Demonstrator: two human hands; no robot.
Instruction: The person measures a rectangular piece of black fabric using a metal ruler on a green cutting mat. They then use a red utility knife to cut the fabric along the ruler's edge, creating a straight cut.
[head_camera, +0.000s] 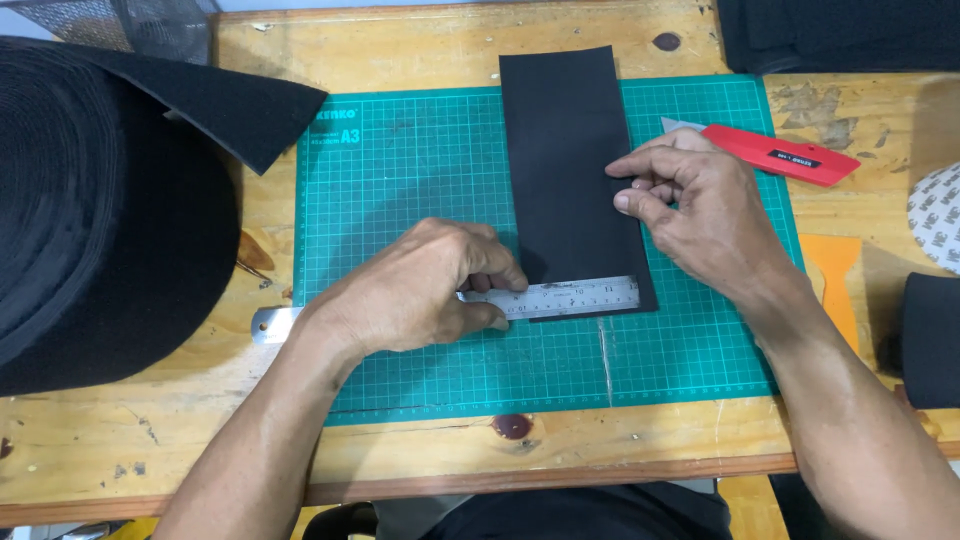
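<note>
head view, the only one here: the left hand is pressed down on a flat steel ruler, fingers closed over its middle, with the ruler lying across the near end of a long black rectangular foam strip. that strip sits upright down the middle of a green gridded cutting mat on the worn wooden table. the right hand has its fingertips pinching the strip's right edge, nothing else in it.

what i'd worry about: the ruler only overlaps the strip at its right part, so if the left hand eases off it could skate and the line goes crooked. the pinch could also lift or skew the strip. the red plastic utility knife lies just behind the right hand, so an elbow nudge might send it sliding. the big black felt roll at left crowds the mat too.
</note>
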